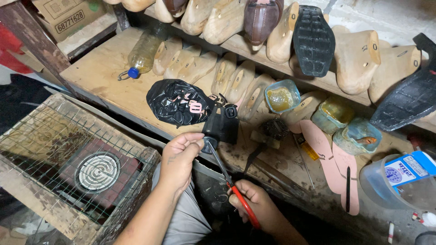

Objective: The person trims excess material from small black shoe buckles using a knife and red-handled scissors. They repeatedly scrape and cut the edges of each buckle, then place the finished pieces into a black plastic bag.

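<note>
Black leather piece [221, 124] over bench edge; red-handled scissors [231, 187] (blades up).

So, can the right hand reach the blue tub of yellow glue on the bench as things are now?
Probably not at once. The right hand is low, closed on red-handled scissors, while the blue tub stands further back by the wooden lasts. The way over the bench looks free, but the scissors occupy the fingers.

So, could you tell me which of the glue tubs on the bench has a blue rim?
The blue-rimmed tub, leftmost of the three and holding yellowish glue, stands nearest the black strap piece; the other two tubs look greenish.
</note>
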`<state>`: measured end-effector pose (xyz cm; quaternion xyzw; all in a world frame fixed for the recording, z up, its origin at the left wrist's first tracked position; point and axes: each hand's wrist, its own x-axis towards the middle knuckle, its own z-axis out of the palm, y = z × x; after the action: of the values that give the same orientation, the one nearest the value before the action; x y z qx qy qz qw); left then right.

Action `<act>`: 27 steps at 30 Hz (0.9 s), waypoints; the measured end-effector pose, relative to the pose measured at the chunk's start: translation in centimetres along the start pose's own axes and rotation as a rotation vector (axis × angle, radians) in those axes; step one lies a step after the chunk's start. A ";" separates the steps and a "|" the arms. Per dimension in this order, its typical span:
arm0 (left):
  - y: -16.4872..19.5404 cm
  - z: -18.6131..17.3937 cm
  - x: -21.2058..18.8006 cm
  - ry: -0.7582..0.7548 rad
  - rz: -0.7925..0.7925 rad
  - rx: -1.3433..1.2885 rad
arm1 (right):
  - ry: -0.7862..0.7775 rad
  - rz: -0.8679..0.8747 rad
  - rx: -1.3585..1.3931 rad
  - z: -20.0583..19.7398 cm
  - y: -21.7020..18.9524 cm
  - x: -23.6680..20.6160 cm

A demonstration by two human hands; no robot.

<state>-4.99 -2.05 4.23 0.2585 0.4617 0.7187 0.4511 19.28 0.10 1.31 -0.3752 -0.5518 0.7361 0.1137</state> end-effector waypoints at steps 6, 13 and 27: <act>-0.2 0.0 0.0 0.005 0.010 0.026 | 0.052 0.026 -0.074 0.3 -0.1 -0.2; -0.4 -0.2 -0.1 0.011 -0.002 0.020 | 0.081 0.011 -0.151 0.5 -0.5 -0.3; 0.2 0.7 -0.1 -0.029 -0.019 0.054 | -0.176 -0.159 0.182 0.1 1.3 -0.3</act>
<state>-4.53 -1.87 4.72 0.2766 0.4768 0.6979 0.4573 19.73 -0.61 0.25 -0.2524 -0.5187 0.8017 0.1563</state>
